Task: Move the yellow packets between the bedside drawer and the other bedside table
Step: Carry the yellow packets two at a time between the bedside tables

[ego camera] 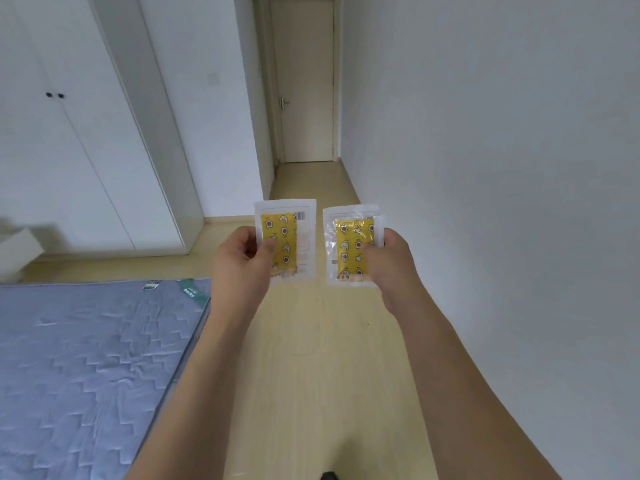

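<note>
Head view: both arms extend forward over a pale wooden floor [322, 358], each hand carrying one packet upright in front of the body.

The left hand [242, 261] pinches the left yellow packet [289, 242] by its lower left edge, thumb across the front face and the other fingers curled behind it. This packet has a clear white-bordered sleeve and a yellow printed panel with star and moon figures.

The right hand [391, 263] pinches the right yellow packet [351, 249] along its right edge, the thumb lying on the front near the lower right corner and the remaining fingers wrapped behind. Its print matches the first packet.

The two packets sit side by side at nearly the same height, close together but not touching; a narrow strip of floor shows between them. Neither packet rests on any surface.

To the left lies a bed with a blue-grey quilted mattress [86, 358]. Beyond it stands a white wardrobe [69, 150] with two small dark knobs. A closed door [306, 81] with a metal handle ends a short passage straight ahead. A plain white wall [502, 150] runs along the right side.
</note>
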